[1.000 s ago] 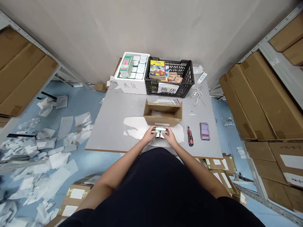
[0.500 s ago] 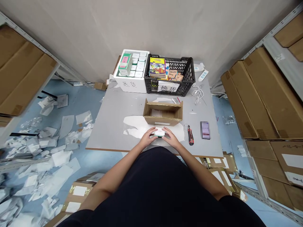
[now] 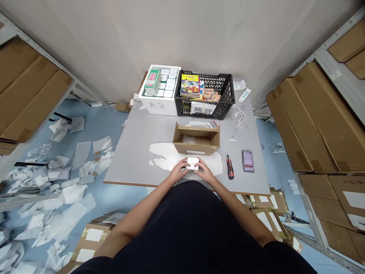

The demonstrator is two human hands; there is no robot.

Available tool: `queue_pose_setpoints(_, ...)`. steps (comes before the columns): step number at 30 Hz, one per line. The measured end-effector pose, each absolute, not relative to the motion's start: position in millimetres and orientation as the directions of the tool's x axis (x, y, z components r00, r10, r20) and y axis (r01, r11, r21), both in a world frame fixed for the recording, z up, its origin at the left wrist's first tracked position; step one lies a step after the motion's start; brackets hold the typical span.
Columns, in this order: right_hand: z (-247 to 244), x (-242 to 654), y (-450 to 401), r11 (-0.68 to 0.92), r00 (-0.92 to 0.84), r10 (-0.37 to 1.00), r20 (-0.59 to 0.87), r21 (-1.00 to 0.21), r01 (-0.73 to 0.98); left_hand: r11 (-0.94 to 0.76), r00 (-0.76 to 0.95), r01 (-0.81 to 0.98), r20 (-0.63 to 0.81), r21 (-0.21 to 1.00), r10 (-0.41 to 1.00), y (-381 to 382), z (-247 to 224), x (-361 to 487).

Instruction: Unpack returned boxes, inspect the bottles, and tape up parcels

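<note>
A small white box (image 3: pixel 192 163) with faint print on top is held between my two hands, near the table's front edge. My left hand (image 3: pixel 179 170) closes on its left side, and my right hand (image 3: pixel 204 171) grips the right side. Just beyond the box stands an open cardboard box (image 3: pixel 196 147), with a white label on its near wall. It looks hollow apart from something pale on its bottom. Beneath my hands lies a torn white sheet or patch (image 3: pixel 162 154). A red and black box cutter (image 3: pixel 230 167) rests to the right of my right hand.
At the table's back stand a white foam box (image 3: pixel 159 106) of small cartons and a black crate (image 3: pixel 225 101) of books. A phone (image 3: pixel 248 160) and a white cable (image 3: pixel 240 116) lie right. Shelves of cardboard boxes (image 3: pixel 313 118) flank both sides; paper scraps (image 3: pixel 65 182) litter the floor.
The small box has tilted in my hands: its white top faces me more fully, and the green edge seen before is hidden. The whole view has shifted slightly.
</note>
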State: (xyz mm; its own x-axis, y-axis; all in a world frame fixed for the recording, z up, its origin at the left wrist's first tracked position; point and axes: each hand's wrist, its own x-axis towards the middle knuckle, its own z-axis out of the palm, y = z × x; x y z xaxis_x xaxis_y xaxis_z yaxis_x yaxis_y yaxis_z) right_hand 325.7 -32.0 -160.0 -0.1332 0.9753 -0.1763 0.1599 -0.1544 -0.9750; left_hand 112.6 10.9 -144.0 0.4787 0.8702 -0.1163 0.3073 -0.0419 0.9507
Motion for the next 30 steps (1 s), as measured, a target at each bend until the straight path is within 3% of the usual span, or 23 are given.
queue_pose_setpoints(7,-163,314,-28,-0.260,-0.025,0.965,-0.259,-0.965,-0.020,0.067,0.468,0.272,-0.193,0.960,0.862,10,-148,117)
queue_pose_setpoints(15,-175,317,-37,-0.326,-0.058,0.945,-0.321,-0.927,-0.188,0.275,0.443,-0.035,-0.232,0.961,0.866,5,-167,112)
queue_pose_setpoints(21,-203,313,-32,-0.347,-0.070,0.938,-0.340,-0.928,-0.133,0.316,0.525,0.122,-0.331,0.941,0.784,13,-184,110)
queue_pose_setpoints(30,-206,308,-23,-0.317,-0.007,0.948,-0.317,-0.947,-0.047,0.241,0.468,0.179,-0.298,0.954,0.832,17,-171,111)
